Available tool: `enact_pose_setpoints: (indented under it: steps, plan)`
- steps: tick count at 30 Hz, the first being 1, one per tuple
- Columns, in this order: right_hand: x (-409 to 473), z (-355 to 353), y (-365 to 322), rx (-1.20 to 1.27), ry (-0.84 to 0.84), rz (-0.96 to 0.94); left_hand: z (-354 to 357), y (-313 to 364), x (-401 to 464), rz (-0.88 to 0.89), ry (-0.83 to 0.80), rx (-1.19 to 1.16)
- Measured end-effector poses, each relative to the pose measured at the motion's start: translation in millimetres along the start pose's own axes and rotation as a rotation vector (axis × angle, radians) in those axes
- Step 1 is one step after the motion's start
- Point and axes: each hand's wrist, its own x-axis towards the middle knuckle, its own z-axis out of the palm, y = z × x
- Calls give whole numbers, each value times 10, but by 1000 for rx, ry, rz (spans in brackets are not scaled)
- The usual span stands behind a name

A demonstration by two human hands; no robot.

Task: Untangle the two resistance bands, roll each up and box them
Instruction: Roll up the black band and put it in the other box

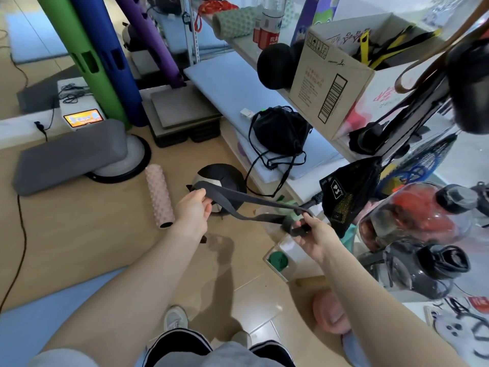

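Hands are stretching a dark grey band (246,201) between them above the floor, so you are working with its long axis running left to right, rising slightly toward your left. Your right hand (311,234) is sitting a little nearer to you, pinching the bunched, partly wound end, while your left hand (194,206) is gripping the far end in curled fingers. The strap is looking flat, wide and matte, doubled into a loop with a twist near the middle. Just below your right hand, a small box (277,271) on the floor is already holding a rolled green band (277,260), by my reading the finished one.
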Motion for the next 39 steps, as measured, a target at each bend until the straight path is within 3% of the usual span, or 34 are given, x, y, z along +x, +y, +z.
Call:
enact_pose_setpoints:
  steps: [3,6,9,11,14,18,19,23,26,29,35,39]
  plan:
    - [4,-159,-118,-356,0,-16,-25,63,79,11,41,-22]
    - [-5,-300,-200,-828,-87,-183,-27,159,132,47,114,1]
    - [6,-351,-197,-1244,-5,-328,-4,226,146,68,132,10]
    - [51,-365,-169,-1253,75,-315,2,250,139,63,114,9]
    - [56,-282,-57,-1133,37,-205,7,299,106,52,51,26]
    - [26,-100,154,-1586,-44,-250,25,411,-21,53,-69,133]
    - [-21,11,209,-1577,-90,-301,33,439,-79,53,-115,169]
    - [-326,751,334,-1098,-288,-645,37,486,-307,86,-270,275]
    - [-523,1225,387,-877,-401,-662,-4,543,-372,99,-358,305]
    - [-582,1450,490,-999,-394,-737,-73,663,-336,98,-383,304]
    - [-562,1793,673,-1311,-88,-957,-213,809,-160,40,-410,368]
    - [-546,1906,755,-1264,-21,-950,-278,890,-17,27,-430,412]
